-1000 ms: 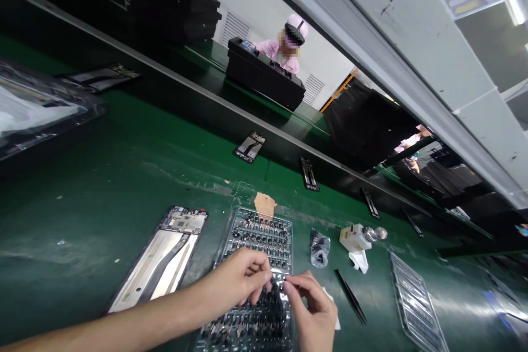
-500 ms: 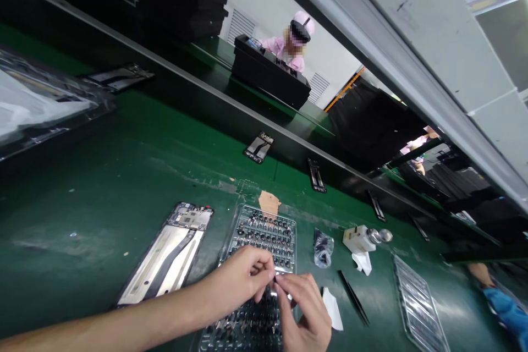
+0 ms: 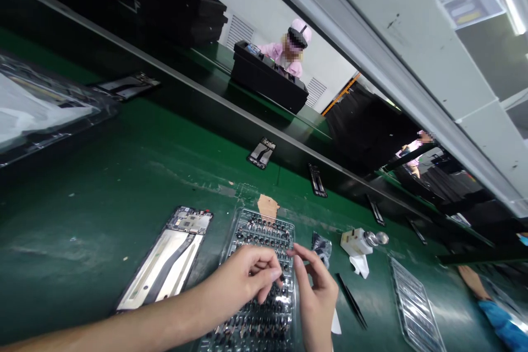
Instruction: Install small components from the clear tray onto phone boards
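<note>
Over the clear plastic tray [image 3: 247, 335], which holds rows of small dark parts, my left hand [image 3: 258, 275] is pinched shut on a small black part [image 3: 282, 278]. Its exact kind is too small to make out. To its right, my right hand [image 3: 315, 291] is open, thumb and fingers apart, with nothing visible between them. It hovers at the tray's right edge and covers part of a white paper piece. Left of the tray lies an opened phone body [image 3: 169, 258] with its circuit board and a dark flex cable showing; my left forearm crosses in front of its lower end.
Black tweezers [image 3: 351, 301], a dispenser bottle [image 3: 357, 241] and a small plastic bag [image 3: 322, 247] lie to the right. Further right are another clear tray [image 3: 416, 305] and a co-worker's arm [image 3: 474, 283]. Several phone bodies [image 3: 262, 153] line the far side. A wrapped tray [image 3: 45, 110] stands left.
My right hand has come away from the left and its fingers have spread. The black part stays in my left fingertips. The view has shifted slightly.
</note>
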Demonstrator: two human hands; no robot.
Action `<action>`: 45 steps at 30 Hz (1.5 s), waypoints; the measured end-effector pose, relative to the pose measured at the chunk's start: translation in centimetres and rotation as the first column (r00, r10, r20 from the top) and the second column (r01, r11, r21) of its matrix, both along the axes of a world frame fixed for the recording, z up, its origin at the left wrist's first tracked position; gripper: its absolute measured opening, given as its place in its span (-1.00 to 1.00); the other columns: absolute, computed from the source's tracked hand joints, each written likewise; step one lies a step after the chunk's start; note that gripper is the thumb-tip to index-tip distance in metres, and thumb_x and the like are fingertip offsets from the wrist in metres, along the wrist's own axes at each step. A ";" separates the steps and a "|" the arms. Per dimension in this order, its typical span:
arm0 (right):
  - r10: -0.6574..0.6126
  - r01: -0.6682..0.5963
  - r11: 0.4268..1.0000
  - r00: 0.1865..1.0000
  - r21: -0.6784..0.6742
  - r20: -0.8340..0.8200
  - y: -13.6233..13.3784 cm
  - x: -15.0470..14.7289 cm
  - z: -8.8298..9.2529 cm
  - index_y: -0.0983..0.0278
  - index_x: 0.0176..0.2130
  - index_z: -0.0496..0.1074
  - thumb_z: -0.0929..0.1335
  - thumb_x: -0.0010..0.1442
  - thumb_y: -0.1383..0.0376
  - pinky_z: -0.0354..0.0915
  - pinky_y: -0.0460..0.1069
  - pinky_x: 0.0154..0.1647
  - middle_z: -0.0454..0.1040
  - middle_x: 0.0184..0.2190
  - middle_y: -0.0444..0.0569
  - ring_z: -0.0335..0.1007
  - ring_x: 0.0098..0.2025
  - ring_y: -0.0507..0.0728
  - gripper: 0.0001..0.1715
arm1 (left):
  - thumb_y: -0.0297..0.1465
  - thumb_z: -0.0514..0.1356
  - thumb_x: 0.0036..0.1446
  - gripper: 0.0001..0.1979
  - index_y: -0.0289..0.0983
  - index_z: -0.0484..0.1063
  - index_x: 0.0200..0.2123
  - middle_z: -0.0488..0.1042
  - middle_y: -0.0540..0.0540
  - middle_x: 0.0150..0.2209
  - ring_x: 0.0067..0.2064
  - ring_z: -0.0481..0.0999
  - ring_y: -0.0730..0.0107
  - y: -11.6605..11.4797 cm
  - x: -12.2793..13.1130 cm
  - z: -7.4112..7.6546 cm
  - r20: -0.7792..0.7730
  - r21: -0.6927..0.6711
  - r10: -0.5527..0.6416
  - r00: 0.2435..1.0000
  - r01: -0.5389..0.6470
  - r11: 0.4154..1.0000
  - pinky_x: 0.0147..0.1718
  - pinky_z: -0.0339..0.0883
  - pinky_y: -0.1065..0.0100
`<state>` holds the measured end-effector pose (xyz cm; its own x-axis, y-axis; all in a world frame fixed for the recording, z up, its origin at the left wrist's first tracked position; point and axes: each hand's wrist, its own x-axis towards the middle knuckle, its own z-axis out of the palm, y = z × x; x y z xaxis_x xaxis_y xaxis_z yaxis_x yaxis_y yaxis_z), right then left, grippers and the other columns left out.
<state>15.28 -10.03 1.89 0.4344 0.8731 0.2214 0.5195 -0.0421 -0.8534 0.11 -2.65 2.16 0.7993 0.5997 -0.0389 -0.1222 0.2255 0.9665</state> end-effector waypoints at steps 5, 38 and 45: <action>-0.022 0.017 1.000 0.977 -0.023 -0.213 1.0 0.7 0.2 0.26 -0.08 0.38 0.35 0.13 0.19 0.30 -0.01 -0.29 0.53 -0.31 0.00 0.42 -0.29 0.12 -0.65 | -0.32 0.04 0.11 -0.79 -0.27 0.28 -0.52 0.24 0.12 -0.68 -0.61 0.19 0.51 -0.1 -0.3 0.4 0.000 -0.015 0.005 1.000 -0.005 1.000 -0.54 0.05 0.47; -0.197 0.200 0.980 0.957 0.005 0.215 25.6 -2.3 -4.4 0.36 0.03 0.26 0.25 0.27 0.24 0.28 0.15 -0.07 0.33 -0.01 0.03 0.30 -0.02 0.17 -0.63 | 0.06 0.11 0.01 -0.49 -0.33 0.33 -0.47 0.24 0.08 -0.70 -0.72 0.07 0.62 2.6 -0.7 -0.2 0.115 0.010 0.180 0.977 -0.183 0.983 -0.71 -0.07 0.53; -0.007 0.007 0.993 1.000 -0.116 0.004 21.3 2.6 1.0 0.32 -0.02 0.30 0.28 0.24 0.22 0.39 0.05 -0.26 0.42 -0.17 -0.01 0.42 -0.24 0.08 -0.66 | -0.09 0.21 0.02 -0.63 -0.31 0.39 -0.51 0.39 -0.12 -0.16 -0.34 0.39 0.41 4.4 -2.0 1.7 0.116 -0.050 0.397 0.910 -0.394 0.918 -0.41 0.36 0.45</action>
